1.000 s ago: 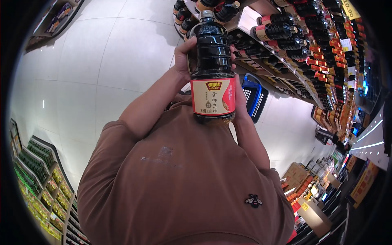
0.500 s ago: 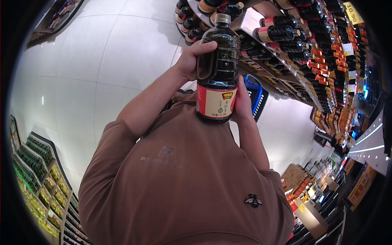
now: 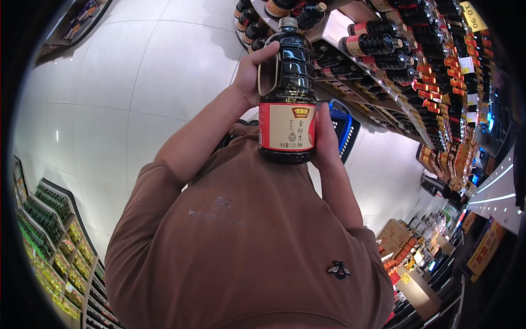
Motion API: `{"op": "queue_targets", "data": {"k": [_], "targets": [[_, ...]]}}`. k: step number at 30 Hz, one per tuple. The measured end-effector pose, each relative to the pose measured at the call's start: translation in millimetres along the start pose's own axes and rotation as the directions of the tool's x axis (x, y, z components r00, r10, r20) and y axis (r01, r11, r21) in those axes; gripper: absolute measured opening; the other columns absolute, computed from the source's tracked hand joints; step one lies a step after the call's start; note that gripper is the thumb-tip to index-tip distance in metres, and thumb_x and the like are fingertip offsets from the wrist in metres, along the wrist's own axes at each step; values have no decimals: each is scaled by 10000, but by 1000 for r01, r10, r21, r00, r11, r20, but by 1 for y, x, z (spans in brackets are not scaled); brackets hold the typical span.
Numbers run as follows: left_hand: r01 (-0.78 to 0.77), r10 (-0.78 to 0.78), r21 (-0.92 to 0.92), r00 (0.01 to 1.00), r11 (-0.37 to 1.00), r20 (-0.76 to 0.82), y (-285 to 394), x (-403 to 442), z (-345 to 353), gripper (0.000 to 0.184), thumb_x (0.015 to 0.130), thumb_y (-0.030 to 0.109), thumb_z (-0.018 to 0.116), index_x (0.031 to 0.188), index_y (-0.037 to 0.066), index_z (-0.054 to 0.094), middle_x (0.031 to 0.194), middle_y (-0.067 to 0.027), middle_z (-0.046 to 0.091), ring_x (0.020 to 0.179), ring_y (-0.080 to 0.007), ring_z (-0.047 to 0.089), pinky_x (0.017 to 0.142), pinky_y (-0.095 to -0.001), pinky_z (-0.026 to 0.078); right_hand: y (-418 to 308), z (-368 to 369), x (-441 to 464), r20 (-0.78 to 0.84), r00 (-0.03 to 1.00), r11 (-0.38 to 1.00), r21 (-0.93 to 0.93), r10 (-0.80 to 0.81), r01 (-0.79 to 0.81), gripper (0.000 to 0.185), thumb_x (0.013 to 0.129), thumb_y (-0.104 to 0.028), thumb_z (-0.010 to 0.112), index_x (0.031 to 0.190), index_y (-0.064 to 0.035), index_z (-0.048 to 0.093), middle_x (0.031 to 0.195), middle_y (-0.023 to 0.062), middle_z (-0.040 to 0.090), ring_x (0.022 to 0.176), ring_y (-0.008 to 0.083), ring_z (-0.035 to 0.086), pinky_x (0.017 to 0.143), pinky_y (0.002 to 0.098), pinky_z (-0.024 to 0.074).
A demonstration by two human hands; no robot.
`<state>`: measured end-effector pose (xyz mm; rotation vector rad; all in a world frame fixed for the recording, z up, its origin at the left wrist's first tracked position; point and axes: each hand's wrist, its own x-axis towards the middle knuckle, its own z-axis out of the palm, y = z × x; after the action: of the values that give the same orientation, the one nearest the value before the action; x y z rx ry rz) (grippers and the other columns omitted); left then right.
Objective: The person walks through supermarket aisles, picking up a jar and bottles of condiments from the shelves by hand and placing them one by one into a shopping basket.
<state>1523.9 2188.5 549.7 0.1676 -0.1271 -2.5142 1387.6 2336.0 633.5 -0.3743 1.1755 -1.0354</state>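
Observation:
A large dark soy sauce bottle (image 3: 287, 129) with a grey cap, a side handle and a red-and-cream label stands nearly upright in front of my brown shirt (image 3: 252, 230). Its label faces me. My left hand (image 3: 249, 77) is closed around the handle on the bottle's left side, thumb up along the top of the handle. Against the lower right side rests my right hand (image 3: 327, 140), its thumb beside the label; its other fingers are hidden behind the bottle.
Shelves at the upper right carry rows of dark bottles (image 3: 372, 45). Behind my right hand is a blue basket or cart part (image 3: 342, 123). Pale floor tiles (image 3: 98, 82) spread to the left. Shelves of green and yellow goods (image 3: 66, 247) stand at the lower left.
The bottle has turned so its label faces me more squarely, and it has shifted slightly left. Both hands have kept hold of it, the left rising a little with the handle.

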Motion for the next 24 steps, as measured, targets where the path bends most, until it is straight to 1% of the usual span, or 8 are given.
{"op": "queue_targets", "data": {"k": [4, 7, 10, 11, 16, 18, 21, 24], "targets": [[4, -3, -52, 1000, 999, 11, 3, -1, 0, 698, 976, 507, 445, 1391, -54, 460, 1270, -336, 573, 1157, -480, 604, 980, -590, 511, 1, -3, 1, 8, 1000, 1000, 8, 19, -19, 604, 1094, -460, 237, 1350, 20, 499, 1258, 123, 630, 1152, 174, 608, 1036, 332, 455], [-20, 29, 93, 995, 995, -94, 9, -7, 17, 556, 988, 405, 509, 1324, -39, 516, 1167, -252, 655, 1031, -365, 686, 896, -496, 578, 3, -5, 0, 6, 999, 998, 43, 49, -50, 561, 1055, -448, 430, 1360, 20, 484, 1255, 114, 627, 1133, 173, 610, 1021, 327, 464], [-40, 95, 294, 980, 955, -174, 11, -11, 36, 384, 974, 328, 603, 1189, 9, 601, 1014, -125, 714, 841, -205, 724, 764, -352, 615, 2, -8, 6, 89, 991, 977, -181, -95, 110, 612, 932, -382, 668, 1355, 18, 481, 1258, 111, 624, 1129, 182, 616, 1001, 333, 483], [-66, 142, 358, 971, 932, -192, 10, -12, 43, 364, 957, 323, 640, 1157, 21, 615, 981, -101, 717, 806, -183, 720, 735, -336, 614, -3, -5, 7, 47, 996, 971, -222, -77, 85, 698, 803, -302, 793, 1342, 16, 483, 1242, 119, 628, 1099, 189, 636, 964, 337, 513], [-53, 181, 468, 955, 882, -234, 8, -17, 46, 417, 949, 368, 670, 1213, 50, 608, 1102, -53, 686, 1031, -155, 658, 936, -322, 511, 6, -17, 11, 95, 994, 996, -66, -57, 63, 702, 799, -346, 771, 1325, 27, 492, 1192, 131, 651, 1029, 189, 670, 917, 328, 541], [-42, 167, 503, 964, 864, -205, 9, -19, 45, 499, 997, 454, 562, 1306, 62, 576, 1209, -57, 656, 1154, -165, 590, 1039, -344, 418, 14, -21, 11, 112, 990, 997, 19, -80, 78, 716, 798, -385, 763, 1315, 35, 499, 1195, 134, 650, 1031, 188, 672, 913, 332, 546], [-35, 112, 497, 986, 867, -126, 12, -20, 42, 563, 1038, 512, 427, 1379, 78, 538, 1291, -74, 628, 1180, -173, 576, 1076, -376, 379, 13, -15, 10, 277, 960, 966, 257, -36, -38, 888, 789, -515, 727, 1383, 75, 434, 1212, 228, 623, 1067, 316, 670, 933, 424, 561], [-63, 60, 282, 998, 957, 17, 3, -15, 28, 589, 1025, 523, 452, 1420, 88, 493, 1313, -85, 619, 1192, -206, 578, 1092, -402, 376, 14, -6, 6, 435, 897, 896, 425, -77, -129, 1066, 777, -675, 677, 1437, 99, 358, 1284, 318, 541, 1108, 438, 631, 931, 518, 559]]}}
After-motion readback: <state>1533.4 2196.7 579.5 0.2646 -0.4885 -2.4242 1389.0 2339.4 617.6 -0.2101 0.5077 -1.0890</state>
